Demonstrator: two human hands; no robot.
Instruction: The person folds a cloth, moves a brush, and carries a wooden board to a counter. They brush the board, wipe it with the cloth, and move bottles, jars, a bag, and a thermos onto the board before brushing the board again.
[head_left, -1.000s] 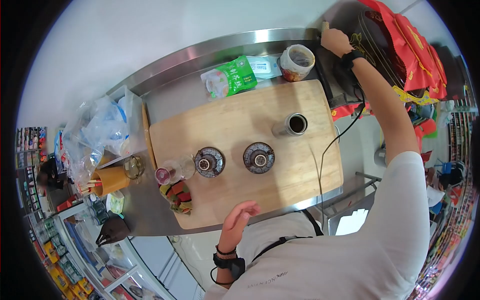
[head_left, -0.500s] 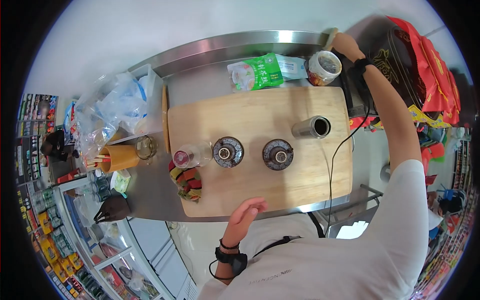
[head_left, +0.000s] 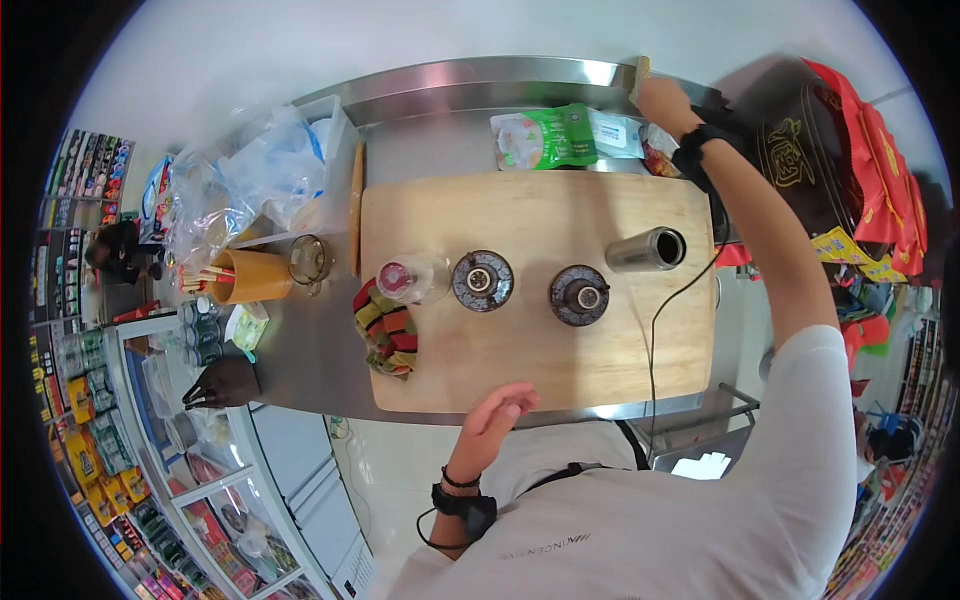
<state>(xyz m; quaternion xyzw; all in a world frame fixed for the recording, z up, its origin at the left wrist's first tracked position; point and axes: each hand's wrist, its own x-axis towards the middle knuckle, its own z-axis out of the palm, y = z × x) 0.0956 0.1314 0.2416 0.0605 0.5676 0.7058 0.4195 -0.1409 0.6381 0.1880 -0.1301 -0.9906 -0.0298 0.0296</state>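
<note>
My right hand (head_left: 663, 103) is at the back right, closed round a tan, flat-edged object (head_left: 642, 72) whose kind I cannot make out. That object rests at or just over the steel back ledge. Below the hand, partly hidden by it, is a plastic-covered tub (head_left: 658, 152). My left hand (head_left: 495, 418) hovers by the front edge of the wooden board (head_left: 480, 370), fingers loosely stretched and holding nothing. On the board stand two dark lidded items with metal knobs (head_left: 482, 280) (head_left: 579, 295), a steel tumbler (head_left: 647, 250) lying tilted, a clear bottle (head_left: 413, 279) and a patterned cloth (head_left: 386, 332).
A green food packet (head_left: 545, 137) and a pale blue packet (head_left: 616, 134) lie behind the board. On the left are a bin of plastic bags (head_left: 330, 170), an orange chopstick holder (head_left: 250, 277) and a glass jar (head_left: 310, 262). A black cable (head_left: 655, 345) crosses the board's right side.
My right hand has moved left along the back ledge with the tan object, now covering part of the tub. The view has shifted slightly; my left hand stays by the board's front edge.
</note>
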